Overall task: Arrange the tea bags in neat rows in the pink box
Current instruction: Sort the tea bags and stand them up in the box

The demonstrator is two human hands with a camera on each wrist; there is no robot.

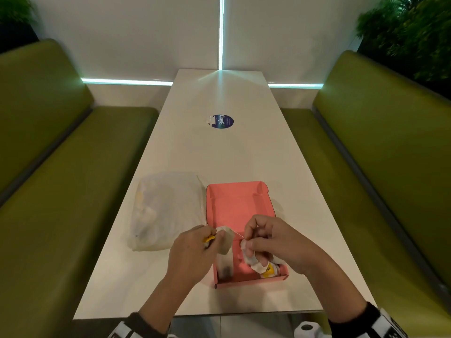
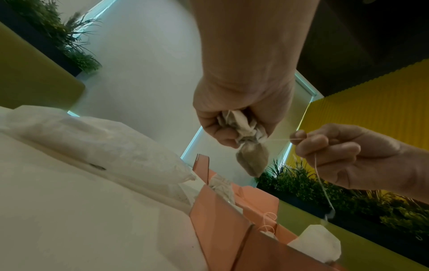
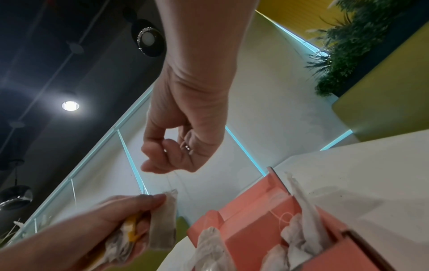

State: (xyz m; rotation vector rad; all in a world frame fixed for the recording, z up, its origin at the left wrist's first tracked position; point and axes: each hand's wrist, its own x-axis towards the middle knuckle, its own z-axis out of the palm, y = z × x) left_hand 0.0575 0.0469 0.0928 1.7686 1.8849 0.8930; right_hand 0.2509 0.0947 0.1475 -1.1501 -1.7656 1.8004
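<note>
The pink box [image 1: 234,203] lies open on the white table [image 1: 219,154], with a few crumpled tea bags [image 3: 299,229] at its near end. Over the box's near left corner, my left hand [image 1: 195,247] grips a small bunch of tea bags [image 2: 243,128] and a yellow tag [image 1: 209,239]; one bag [image 2: 253,159] hangs below the fist. My right hand [image 1: 258,240] is above the box's near right part and pinches a thin string [image 2: 318,174] between thumb and forefinger. The string runs taut to the left hand's bunch and also down to a tea bag [image 2: 318,242] in the box.
A translucent plastic bag [image 1: 166,211] lies just left of the box. A round blue sticker [image 1: 222,121] sits farther up the table. Green benches [image 1: 61,191] flank both long sides, and the near table edge is below my wrists.
</note>
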